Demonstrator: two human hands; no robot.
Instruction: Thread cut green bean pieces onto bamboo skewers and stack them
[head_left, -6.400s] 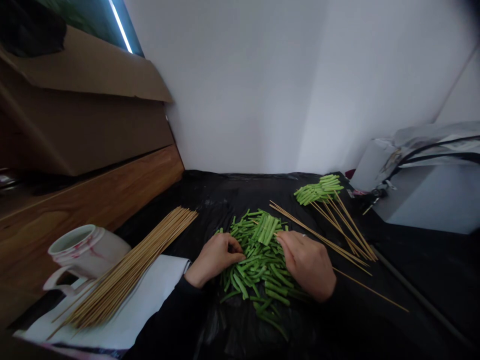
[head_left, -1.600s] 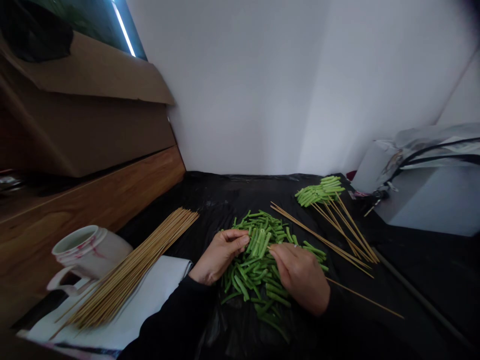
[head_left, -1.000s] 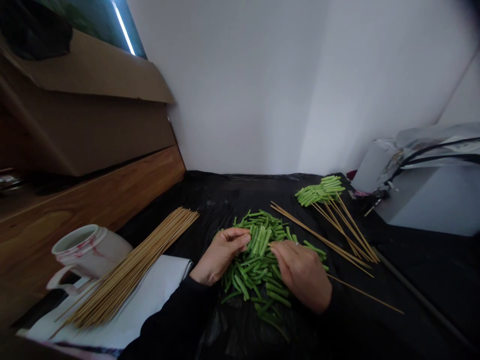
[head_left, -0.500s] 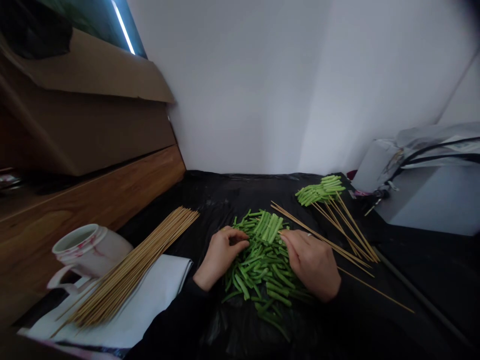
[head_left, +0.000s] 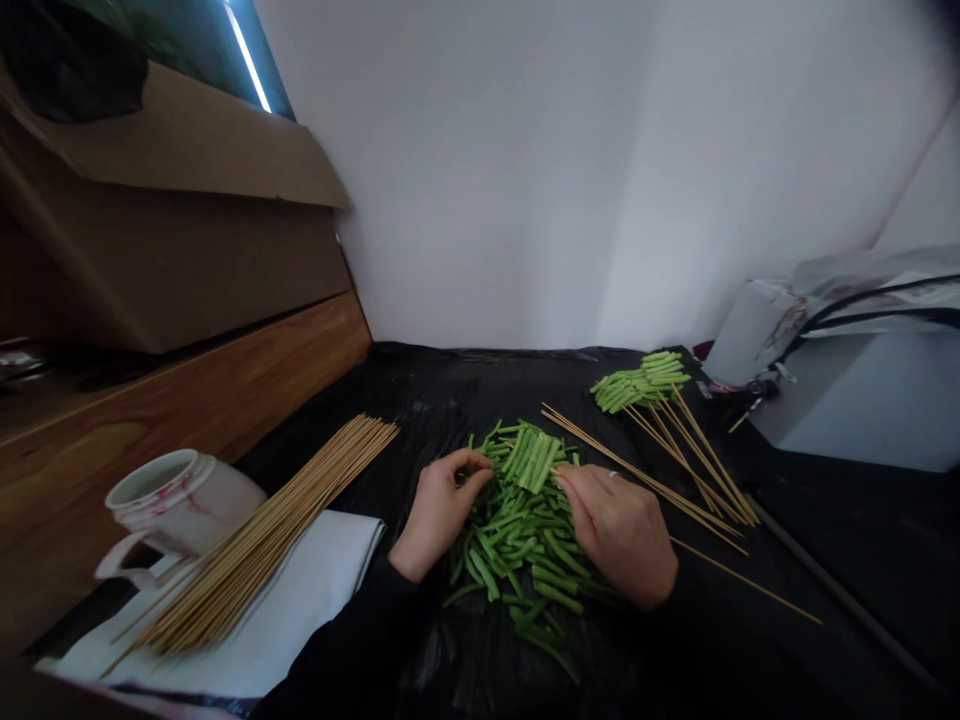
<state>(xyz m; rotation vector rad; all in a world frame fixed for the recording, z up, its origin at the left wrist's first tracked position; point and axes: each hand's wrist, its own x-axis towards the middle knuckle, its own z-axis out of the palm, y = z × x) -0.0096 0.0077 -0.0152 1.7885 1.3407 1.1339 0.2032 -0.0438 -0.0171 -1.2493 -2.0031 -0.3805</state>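
My right hand (head_left: 619, 530) is closed in a pinch on a bamboo skewer (head_left: 750, 580), whose long end sticks out behind the hand to the lower right. At the skewer's front, a row of cut green bean pieces (head_left: 531, 458) sits side by side above the loose pile. My left hand (head_left: 439, 505) is at the left of that row, thumb and forefinger brought together; whatever is between its fingertips is too small to make out. Below and between both hands spreads a heap of cut green beans (head_left: 517, 545) on black plastic sheeting (head_left: 465, 385).
At the left, a thick bundle of skewers (head_left: 277, 530) lies across a white cloth (head_left: 300, 620) and against a tipped mug (head_left: 184, 500). Filled bean skewers (head_left: 641, 382) lie at back right, with several skewer sticks nearer. A cardboard box (head_left: 187, 220) stands left, a white wall (head_left: 487, 180) behind.
My right hand has shifted slightly left with the skewer, and the row of bean pieces has moved a little left and down. My left hand has stayed nearly in place.
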